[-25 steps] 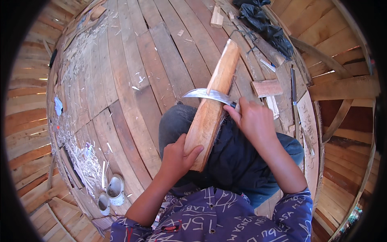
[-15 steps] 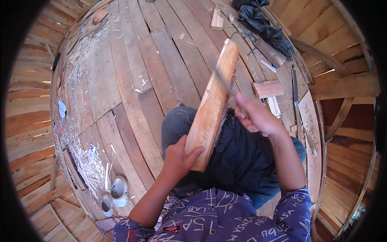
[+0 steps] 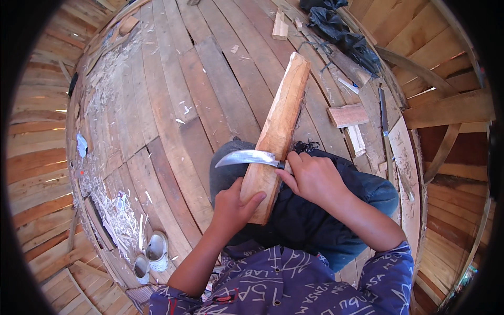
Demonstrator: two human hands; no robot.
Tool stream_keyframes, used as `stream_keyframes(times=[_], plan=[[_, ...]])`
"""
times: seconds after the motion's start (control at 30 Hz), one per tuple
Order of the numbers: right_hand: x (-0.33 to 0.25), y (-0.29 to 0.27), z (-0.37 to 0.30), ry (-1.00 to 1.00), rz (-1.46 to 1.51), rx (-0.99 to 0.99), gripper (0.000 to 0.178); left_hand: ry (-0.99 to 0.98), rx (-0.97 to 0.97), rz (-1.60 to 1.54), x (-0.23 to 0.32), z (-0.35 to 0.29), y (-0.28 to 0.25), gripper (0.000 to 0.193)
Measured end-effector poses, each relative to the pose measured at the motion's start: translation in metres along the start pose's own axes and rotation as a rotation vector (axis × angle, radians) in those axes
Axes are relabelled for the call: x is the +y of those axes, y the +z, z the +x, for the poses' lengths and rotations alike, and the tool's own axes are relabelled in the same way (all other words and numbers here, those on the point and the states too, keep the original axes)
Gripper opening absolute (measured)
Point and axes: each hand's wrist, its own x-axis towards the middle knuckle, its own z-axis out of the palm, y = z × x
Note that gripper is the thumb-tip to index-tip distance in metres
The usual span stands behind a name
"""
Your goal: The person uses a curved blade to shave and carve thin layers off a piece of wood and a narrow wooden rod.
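A long, thick piece of wood [image 3: 281, 118] slants up and away from my lap, its far end leaning slightly right. Around its near end my left hand [image 3: 234, 203] is closed, the thumb lying across the upper face. My right hand [image 3: 314, 176] grips the dark handle of a knife [image 3: 247, 157] with a curved, shiny blade. That blade lies crosswise over the wood, a little above my left hand, its tip pointing left past the wood's edge. Dark cloth and my jeans-clad legs are beneath the wood.
Pale shavings [image 3: 121, 218] are heaped along the left side, beside a pair of white clogs [image 3: 156, 251]. At right lie a wood offcut [image 3: 348, 116] and a long dark-bladed tool [image 3: 383, 111]. A black plastic bag [image 3: 344, 37] sits at the far right by the plank wall.
My right hand has brought the knife down and toward me, from the upper part of the wood to near my left hand. The left hand and the wood have barely moved.
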Motion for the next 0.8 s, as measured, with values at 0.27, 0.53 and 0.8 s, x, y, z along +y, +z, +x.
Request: stream_keyframes(times=[0.27, 0.53, 0.8], plan=[[0.114, -0.078, 0.018, 0.379, -0.551, 0.163, 0.039, -0.035, -0.018, -0.013, -0.001, -0.006, -0.004, 0.049], [0.011, -0.035, 0.002, 0.131, 0.277, -0.054, 0.039, -0.104, -0.099, 0.043, 0.001, 0.003, -0.004, 0.045], [0.05, -0.015, 0.021, 0.056, -0.241, 0.207, 0.052, -0.101, -0.111, 0.038, 0.009, 0.015, -0.007, 0.047]])
